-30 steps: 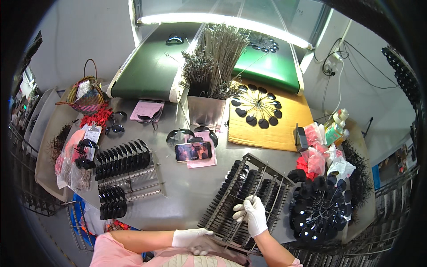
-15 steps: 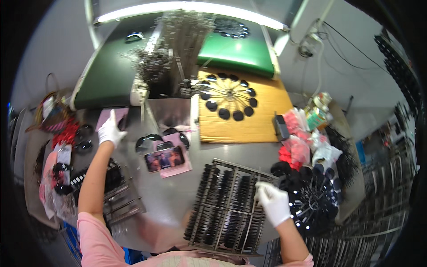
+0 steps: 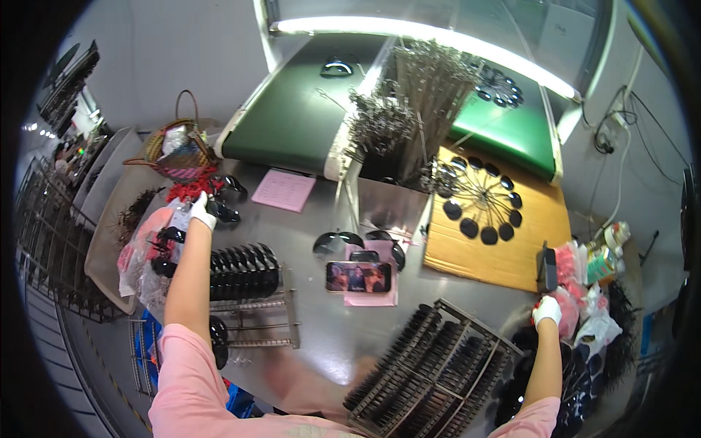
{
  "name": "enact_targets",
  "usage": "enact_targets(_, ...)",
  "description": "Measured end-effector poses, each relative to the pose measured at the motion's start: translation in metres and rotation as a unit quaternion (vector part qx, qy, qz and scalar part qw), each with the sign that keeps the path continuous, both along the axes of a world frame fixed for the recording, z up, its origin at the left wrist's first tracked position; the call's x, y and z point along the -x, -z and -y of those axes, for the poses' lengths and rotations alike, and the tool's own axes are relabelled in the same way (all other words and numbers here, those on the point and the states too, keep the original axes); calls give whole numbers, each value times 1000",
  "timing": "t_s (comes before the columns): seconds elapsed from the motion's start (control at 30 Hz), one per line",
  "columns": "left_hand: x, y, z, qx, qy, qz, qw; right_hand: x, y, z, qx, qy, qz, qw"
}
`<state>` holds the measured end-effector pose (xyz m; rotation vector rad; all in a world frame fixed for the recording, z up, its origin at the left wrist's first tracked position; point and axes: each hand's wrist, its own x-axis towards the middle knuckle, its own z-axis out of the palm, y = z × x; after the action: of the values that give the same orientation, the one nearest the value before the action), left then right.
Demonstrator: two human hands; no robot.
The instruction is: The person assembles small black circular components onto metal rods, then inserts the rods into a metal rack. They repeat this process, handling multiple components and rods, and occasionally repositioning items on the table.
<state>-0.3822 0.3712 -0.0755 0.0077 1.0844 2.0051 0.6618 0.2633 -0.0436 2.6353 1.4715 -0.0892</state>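
My white-gloved left hand [image 3: 203, 211] reaches to the far left, beside a red bundle [image 3: 191, 187] and glossy black rounded pieces [image 3: 227, 214]. Its fingers are drawn together, and whatever they may grip is too small to make out. On the right, my gloved right hand [image 3: 547, 312] is at the edge of pink and red plastic bags [image 3: 566, 306]. Its fingers look curled, their tips partly hidden. Between my arms a metal rack [image 3: 438, 372] with rows of black bristly pieces lies slanted. Near my left forearm stands another rack [image 3: 255, 321] below a row of glossy black curved pieces [image 3: 244, 271].
A phone [image 3: 358, 277] leans mid-table before black domed pieces. Behind are a pink sheet [image 3: 283, 190], a bundle of thin metal rods [image 3: 431, 87] and green conveyor belts [image 3: 299, 109]. Cardboard [image 3: 467, 252] bears a ring of black discs [image 3: 482, 197]. A woven basket [image 3: 175, 157] stands far left.
The whole view has shifted. My left hand has gone from over the pink sheet to beside the red bundle. My right hand has left the bristly rack and reached the plastic bags.
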Motion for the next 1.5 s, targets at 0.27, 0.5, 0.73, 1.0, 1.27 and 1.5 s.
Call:
enact_targets(0.27,2,53,-7,-101,-2,58,993,8,11,7,-41,1,-30,999)
enact_targets(0.5,-2,66,-40,53,-116,8,992,33,-17,29,-173,-61,-109,977)
enact_targets(0.73,21,92,-47,103,-14,-26,994,88,-102,129,-278,-44,-351,893)
enact_targets(1.0,18,43,-33,98,-134,63,984,169,-146,257,-218,-159,-297,916)
enact_targets(1.27,-275,-97,91,-89,191,-434,876,191,-78,256,-65,-319,-170,930)
enact_targets(1.5,-473,-160,323,-229,553,-696,398,186,-90,260,-162,-408,-137,888)
